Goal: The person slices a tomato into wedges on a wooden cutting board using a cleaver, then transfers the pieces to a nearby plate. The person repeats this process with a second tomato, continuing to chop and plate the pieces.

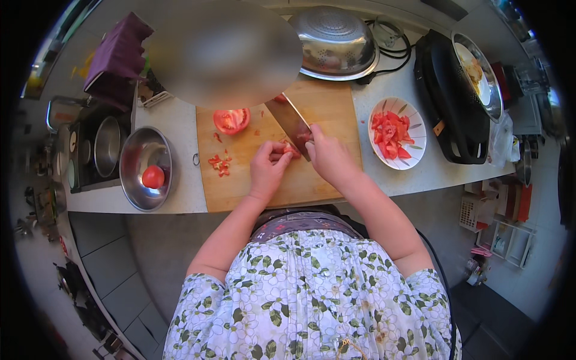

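My right hand (327, 154) is closed round the handle of a broad kitchen knife (290, 124), its blade angled up and left over a wooden cutting board (333, 108). Beside the blade, the bent fingers of my left hand (270, 165) hold a small piece of tomato (291, 150) against the board. A cut tomato half (231, 121), cut face showing, rests farther back on the left. Small tomato scraps (220, 164) lie left of my left hand. Right of the board, a white oval plate (422, 141) carries chopped tomato (391, 135).
At the left, a steel bowl (127, 180) holds one whole tomato (153, 176). An upturned steel colander (336, 42) sits behind the board. A black appliance (447, 96) with a cable stands at the right. The counter's front edge runs close before me. A blurred patch hides the back.
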### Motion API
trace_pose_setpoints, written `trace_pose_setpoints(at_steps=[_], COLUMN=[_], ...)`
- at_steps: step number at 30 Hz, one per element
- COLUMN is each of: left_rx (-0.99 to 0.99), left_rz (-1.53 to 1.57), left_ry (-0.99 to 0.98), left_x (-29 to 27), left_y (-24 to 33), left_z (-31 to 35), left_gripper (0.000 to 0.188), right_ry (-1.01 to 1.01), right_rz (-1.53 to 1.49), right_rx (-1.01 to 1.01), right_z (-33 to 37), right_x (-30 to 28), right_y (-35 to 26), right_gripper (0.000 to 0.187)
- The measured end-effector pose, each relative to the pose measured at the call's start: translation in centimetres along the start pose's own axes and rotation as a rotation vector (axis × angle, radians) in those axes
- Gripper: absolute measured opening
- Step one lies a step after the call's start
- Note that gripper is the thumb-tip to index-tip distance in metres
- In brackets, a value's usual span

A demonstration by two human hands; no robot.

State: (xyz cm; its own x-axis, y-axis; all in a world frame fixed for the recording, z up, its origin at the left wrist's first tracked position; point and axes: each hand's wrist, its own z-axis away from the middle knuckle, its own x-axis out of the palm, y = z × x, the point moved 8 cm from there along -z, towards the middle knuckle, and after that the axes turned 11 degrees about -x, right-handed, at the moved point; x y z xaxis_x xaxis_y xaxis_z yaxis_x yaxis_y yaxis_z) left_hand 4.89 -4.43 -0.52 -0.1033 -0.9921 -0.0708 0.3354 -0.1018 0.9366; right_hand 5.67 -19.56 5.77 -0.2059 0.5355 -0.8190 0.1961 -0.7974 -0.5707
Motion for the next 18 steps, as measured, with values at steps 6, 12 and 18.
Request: trace_pose_setpoints(at_steps=[6, 12, 18], left_rx=[-0.035, -0.018, 0.122], left_rz=[-0.007, -0.036, -0.277], left_ry=[0.033, 0.044, 0.044], left_x=[-0.4, -1.0, -1.5], left_y=[-0.2, -1.1, 1.0], left_z=[0.2, 0.3, 0.6], left_gripper=[0.017, 0.031, 0.042], right_ry=[-0.046, 0.173, 0.226], right_rz=[0.111, -0.097, -0.344], right_rx=[0.042, 0.061, 0.168], right_z=[2.3, 5.0, 7.3], right_x=[-1.4, -4.2, -4.9], right_y=[0.7, 2.2, 3.5], right_gripper=[0.027, 0.026, 0.023])
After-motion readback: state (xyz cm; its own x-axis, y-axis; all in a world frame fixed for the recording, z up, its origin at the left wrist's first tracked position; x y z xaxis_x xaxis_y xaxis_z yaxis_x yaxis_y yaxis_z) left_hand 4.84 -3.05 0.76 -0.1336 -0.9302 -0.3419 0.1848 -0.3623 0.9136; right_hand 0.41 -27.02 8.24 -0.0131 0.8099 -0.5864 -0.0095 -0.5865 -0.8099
